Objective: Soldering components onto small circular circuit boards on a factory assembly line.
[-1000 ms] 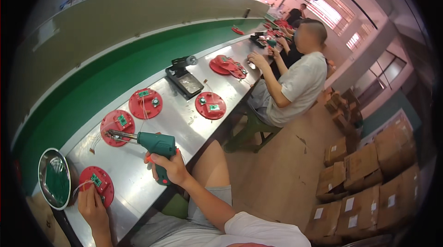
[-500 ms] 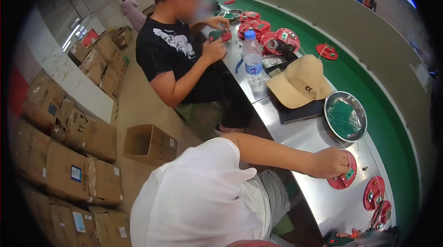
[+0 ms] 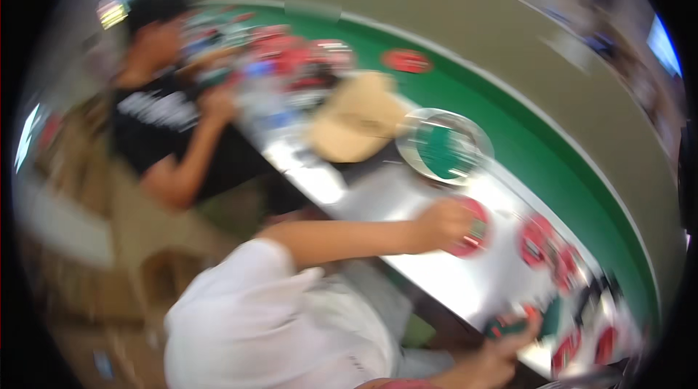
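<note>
My left hand (image 3: 442, 225) is closed over the left side of a red disc (image 3: 476, 227) that carries a small green circuit board; blur hides the fingertips. The disc lies on a shiny metal bench (image 3: 429, 283). Nearer the lower right, my right hand (image 3: 502, 360) wraps round a green and black power drill (image 3: 509, 325) with a red-orange part. Beyond it are more red discs (image 3: 536, 241) with parts on them. A round metal bowl (image 3: 476, 134) of green wires stands just past my left hand. The whole picture is smeared by motion.
A tan cap (image 3: 356, 116) and a clear bottle (image 3: 265, 91) stand along the bench. A co-worker in a black shirt (image 3: 156, 116) sits at the left, near a red heap of discs (image 3: 280, 51). A green belt (image 3: 523, 145) and a low wall (image 3: 465, 22) run behind.
The view has swung rightward, so the bench and co-worker sit farther left. My right hand and drill have come up into fuller view. My left hand stays at the red disc.
</note>
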The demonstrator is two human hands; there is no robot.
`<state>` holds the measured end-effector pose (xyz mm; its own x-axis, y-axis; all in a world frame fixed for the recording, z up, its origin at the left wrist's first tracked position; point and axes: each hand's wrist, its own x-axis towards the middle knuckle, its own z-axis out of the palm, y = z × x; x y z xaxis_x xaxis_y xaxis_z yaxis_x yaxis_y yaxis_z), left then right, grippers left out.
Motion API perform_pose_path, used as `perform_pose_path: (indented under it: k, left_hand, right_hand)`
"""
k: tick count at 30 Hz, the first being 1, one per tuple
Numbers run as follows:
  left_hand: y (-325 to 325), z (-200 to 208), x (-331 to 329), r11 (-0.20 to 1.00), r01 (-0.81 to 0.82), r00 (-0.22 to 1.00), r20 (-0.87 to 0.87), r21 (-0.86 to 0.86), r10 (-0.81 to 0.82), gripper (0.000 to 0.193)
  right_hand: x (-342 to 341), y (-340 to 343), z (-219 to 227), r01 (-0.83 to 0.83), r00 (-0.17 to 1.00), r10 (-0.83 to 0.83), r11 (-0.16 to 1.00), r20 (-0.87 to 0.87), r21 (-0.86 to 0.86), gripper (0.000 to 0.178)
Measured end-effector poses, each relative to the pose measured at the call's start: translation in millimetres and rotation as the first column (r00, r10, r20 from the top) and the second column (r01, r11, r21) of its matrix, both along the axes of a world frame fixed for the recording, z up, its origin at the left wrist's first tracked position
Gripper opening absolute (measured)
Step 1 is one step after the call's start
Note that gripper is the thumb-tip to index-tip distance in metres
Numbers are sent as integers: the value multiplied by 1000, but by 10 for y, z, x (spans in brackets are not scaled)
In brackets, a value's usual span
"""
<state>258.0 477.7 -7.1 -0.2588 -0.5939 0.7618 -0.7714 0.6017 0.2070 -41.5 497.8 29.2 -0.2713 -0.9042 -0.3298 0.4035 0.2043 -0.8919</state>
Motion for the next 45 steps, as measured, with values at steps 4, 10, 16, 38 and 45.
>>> perform_pose_path:
  k: [4, 10, 16, 38, 45]
  left_hand:
    - [70, 255, 58, 985, -40, 997, 72, 166, 29, 16]
    - [127, 509, 126, 952, -286, 956, -37, 111, 292, 45]
    - [97, 462, -22, 960, -118, 983, 164, 255, 77, 62]
    - [-2376, 1039, 1317, 438, -800, 599, 510, 410, 618, 46]
    - [-2300, 755, 2170, 220, -892, 372, 363, 395, 854, 50]
  right_hand:
    - [-13, 6, -238, 12, 990, 14, 983, 140, -185, 20]
    - [152, -91, 102, 51, 997, -21, 892, 72, -450, 24]
    - [28, -28, -16, 89, 990, -29, 887, 139, -453, 24]
    - [80, -27, -19, 271, 962, -253, 868, 100, -416, 36]
    - [-94, -73, -247, 318, 947, -288, 905, 144, -282, 27]
